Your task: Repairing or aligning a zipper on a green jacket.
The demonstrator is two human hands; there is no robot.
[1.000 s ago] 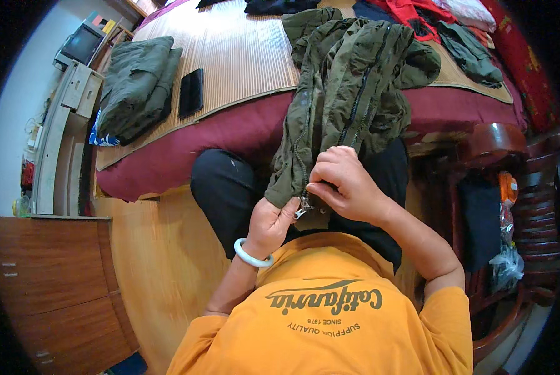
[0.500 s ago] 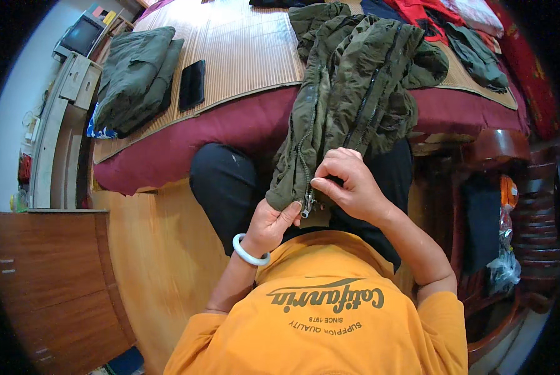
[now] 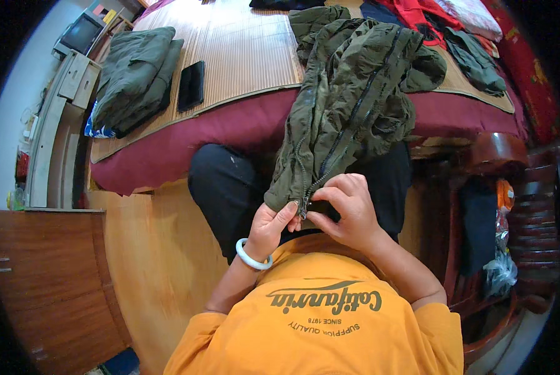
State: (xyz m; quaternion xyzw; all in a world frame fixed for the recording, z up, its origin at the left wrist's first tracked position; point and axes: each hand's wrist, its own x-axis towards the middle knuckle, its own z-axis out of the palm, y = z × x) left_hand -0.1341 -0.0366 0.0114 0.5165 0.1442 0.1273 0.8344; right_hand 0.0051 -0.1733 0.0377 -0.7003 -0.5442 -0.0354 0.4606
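Note:
A dark green jacket (image 3: 349, 81) hangs off the bed's near edge toward my lap, its front zipper (image 3: 322, 169) undone into two toothed edges that come together at the bottom hem. My left hand (image 3: 272, 229), with a pale bangle on the wrist, is closed on the left bottom corner of the jacket, thumb beside the metal zipper end. Close against it on the right, my right hand (image 3: 350, 211) has thumb and forefinger bent around the lower end of the other zipper edge. The small parts between the fingertips are partly hidden.
On the bed mat (image 3: 242, 50) lie folded dark green clothes (image 3: 133, 78) and a black phone (image 3: 191, 85). More clothes, including a red garment (image 3: 411, 15), lie at the far right. A dark wooden chair (image 3: 495, 153) stands right; a brown wooden cabinet (image 3: 49, 281) is left.
My right hand has come down and left to the zipper bottom, bringing the right zipper edge over beside the left one. My left hand still holds the hem corner.

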